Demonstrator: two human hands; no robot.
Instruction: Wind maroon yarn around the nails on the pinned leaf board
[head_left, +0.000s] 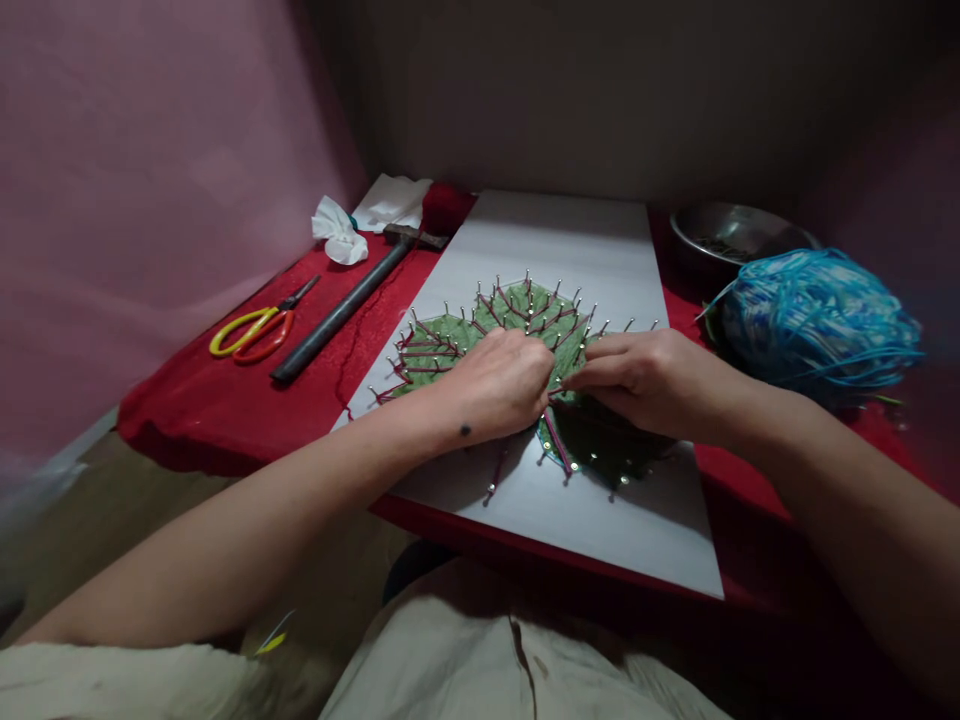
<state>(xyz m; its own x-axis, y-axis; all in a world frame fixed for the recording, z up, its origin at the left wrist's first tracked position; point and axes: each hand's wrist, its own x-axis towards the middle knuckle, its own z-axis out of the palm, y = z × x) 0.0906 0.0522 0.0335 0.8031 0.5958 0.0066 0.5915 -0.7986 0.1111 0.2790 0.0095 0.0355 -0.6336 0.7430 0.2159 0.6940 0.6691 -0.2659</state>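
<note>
Over a leaf-shaped piece of string art (525, 300), green thread edged by several upright nails, my two hands work close together. Dark red thread runs between many of the nails in vein-like lines. My left hand (506, 385) is curled closed above the middle of the leaf, its fingertips turned away and hidden. Just right of it, my right hand (645, 372) has its thumb and forefinger pinched at a short stretch of the dark red thread (556, 391). The leaf is nailed to a white board (570, 235). My right hand shades the leaf's lower right part.
On the red cloth (202, 415) at left lie scissors (262, 325) with yellow and red handles, a hammer (349, 305), crumpled white paper (339, 232) and a red yarn ball (446, 208). At right are a metal bowl (750, 225) and blue-white yarn (821, 315).
</note>
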